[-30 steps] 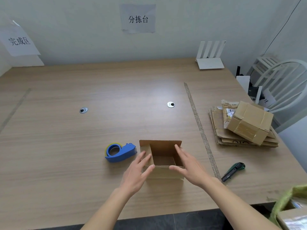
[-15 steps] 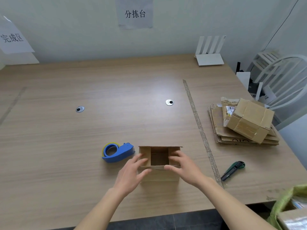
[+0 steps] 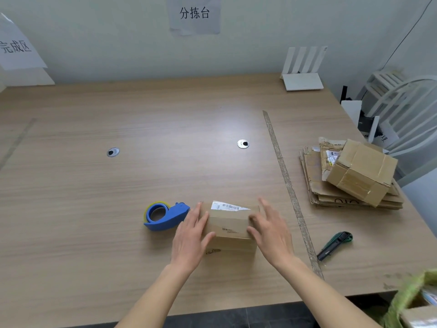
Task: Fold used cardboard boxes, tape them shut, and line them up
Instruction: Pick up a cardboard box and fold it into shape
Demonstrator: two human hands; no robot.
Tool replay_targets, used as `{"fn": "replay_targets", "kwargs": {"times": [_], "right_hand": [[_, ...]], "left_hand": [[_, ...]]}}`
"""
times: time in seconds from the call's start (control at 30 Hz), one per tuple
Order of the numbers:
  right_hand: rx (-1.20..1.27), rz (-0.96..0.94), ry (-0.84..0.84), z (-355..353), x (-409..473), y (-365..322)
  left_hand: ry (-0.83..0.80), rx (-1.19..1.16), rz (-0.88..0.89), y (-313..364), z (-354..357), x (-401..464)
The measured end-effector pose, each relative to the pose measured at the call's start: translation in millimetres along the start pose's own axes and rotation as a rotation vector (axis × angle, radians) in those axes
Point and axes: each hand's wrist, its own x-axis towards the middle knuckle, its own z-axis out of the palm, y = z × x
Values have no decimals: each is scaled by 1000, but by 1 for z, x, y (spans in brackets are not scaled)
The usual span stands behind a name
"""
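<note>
Barcode label on box

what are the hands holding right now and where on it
The small cardboard box, flaps folded shut: left hand flat on its left side, right hand on its right side. Neither grips.

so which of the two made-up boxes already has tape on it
The taped box resting on the flattened cardboard stack at right; tape bands cross its faces. The box between the hands shows only a label, no tape.
</note>
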Motion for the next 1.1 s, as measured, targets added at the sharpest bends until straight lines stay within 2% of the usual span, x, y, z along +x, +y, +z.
{"fn": "replay_targets", "kwargs": {"times": [0.1, 0.2, 0.33, 0.57, 0.73, 0.97, 1.1], "right_hand": [[15, -80, -102, 14, 0, 6], [-45, -100, -102, 22, 0, 8], [-105, -67, -234, 22, 1, 5], [-121, -84, -291, 26, 3, 9], [-175, -126, -243, 33, 6, 20], [-109, -124, -313, 21, 21, 13], [-88, -98, -161, 24, 24, -3]], "left_hand": [[-44, 50, 57, -11, 7, -5], [15, 118, 104, -16, 13, -2], [107, 238, 186, -19, 20, 0], [121, 261, 209, -20, 21, 3], [104, 330, 281, -26, 12, 10], [62, 257, 145, -13, 16, 5], [55, 241, 151, -11, 10, 6]]}}
